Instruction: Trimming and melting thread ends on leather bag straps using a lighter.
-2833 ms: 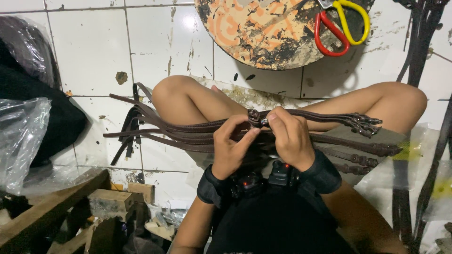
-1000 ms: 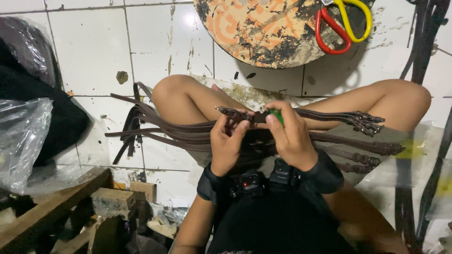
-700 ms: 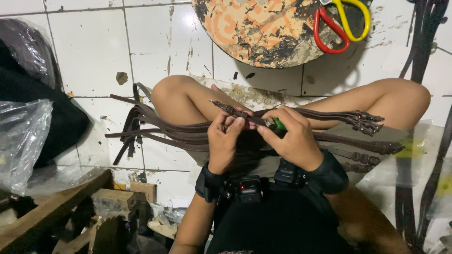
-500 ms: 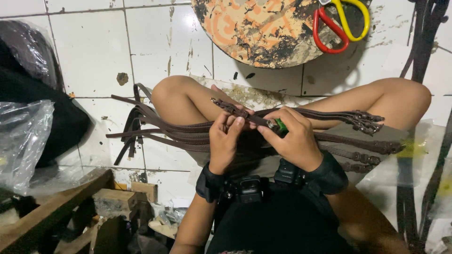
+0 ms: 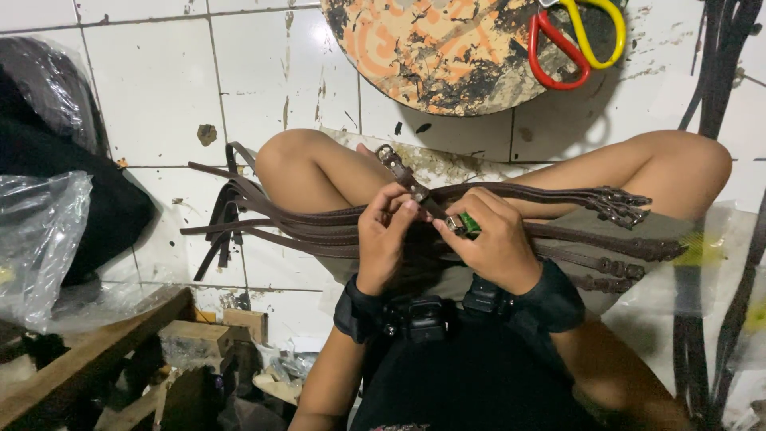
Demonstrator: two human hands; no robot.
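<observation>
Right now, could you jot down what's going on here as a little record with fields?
Setting: white tiled floor, person seated, knees raised
Left hand: pinches one brown leather strap, buckle end raised
Right hand: holds a small green lighter at that strap
Across lap: bundle of brown straps
Nearby: round stained board, red and yellow scissors, clear plastic bag

Only packaging here: a clear crumpled plastic bag (image 5: 40,239) at the left edge, beside a dark bundle wrapped in glossy plastic film (image 5: 56,88) above it. Another clear plastic sheet (image 5: 710,271) lies at right. No labels, signs or screens show.
</observation>
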